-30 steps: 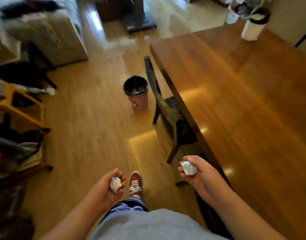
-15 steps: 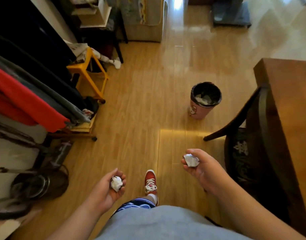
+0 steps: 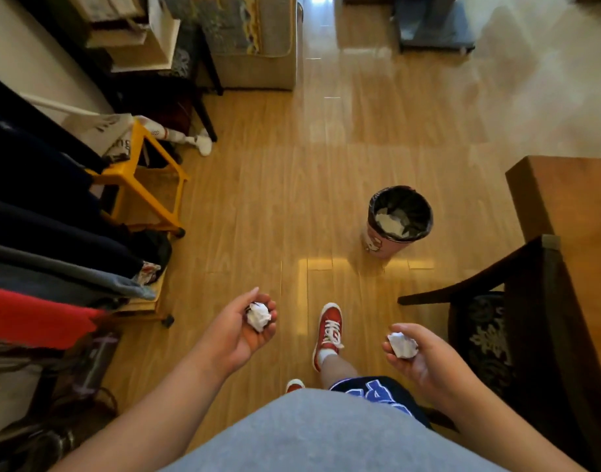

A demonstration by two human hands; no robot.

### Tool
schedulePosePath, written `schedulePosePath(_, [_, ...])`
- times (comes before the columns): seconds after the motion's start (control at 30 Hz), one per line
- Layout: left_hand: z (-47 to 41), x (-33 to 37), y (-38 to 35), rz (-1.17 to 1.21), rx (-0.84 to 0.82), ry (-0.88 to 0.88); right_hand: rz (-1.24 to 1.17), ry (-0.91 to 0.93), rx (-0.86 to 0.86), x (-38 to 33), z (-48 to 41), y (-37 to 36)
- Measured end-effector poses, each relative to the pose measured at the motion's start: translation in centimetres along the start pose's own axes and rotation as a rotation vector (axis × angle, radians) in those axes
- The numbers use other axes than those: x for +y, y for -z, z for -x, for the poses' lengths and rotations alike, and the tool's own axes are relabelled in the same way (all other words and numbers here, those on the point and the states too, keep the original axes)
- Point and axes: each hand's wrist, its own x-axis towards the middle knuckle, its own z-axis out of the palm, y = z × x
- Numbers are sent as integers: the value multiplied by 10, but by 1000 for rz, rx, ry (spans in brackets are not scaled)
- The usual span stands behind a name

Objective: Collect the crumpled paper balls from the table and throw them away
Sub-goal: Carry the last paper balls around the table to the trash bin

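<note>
Now the bin (image 3: 399, 218) sits nearer, ahead of my right hand (image 3: 420, 361), with the table (image 3: 571, 199) swung off to its right. Each hand grasps one paper ball: left hand (image 3: 239, 330) on the left ball (image 3: 258, 316), right on the right ball (image 3: 403, 345). Only the drop remains, I judge.

Little legible. Large blue, white-edged letters on dark shorts (image 3: 377, 391) at lower centre, partly hidden, possibly "P" and "A". Dark print on a white bag (image 3: 117, 143) at upper left, "ng" visible, rest unreadable.
</note>
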Motion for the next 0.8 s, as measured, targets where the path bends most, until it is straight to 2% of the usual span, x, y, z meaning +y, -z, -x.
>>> schedulePosePath(0.17, [-48, 58, -63, -29, -53, -37, 17, -32, -22, -57, -55, -17])
schedulePosePath(0.3, [-77, 98, -88, -11, 11, -47, 53, -47, -78, -116, -101, -48])
schedulePosePath(0.57, [-115, 168, -81, 88, 192, -44, 213, 38, -215, -238, -159, -162])
schedulePosePath(0.8, [-179, 249, -77, 148, 249, -5, 191, 32, -292, -319, -214, -270])
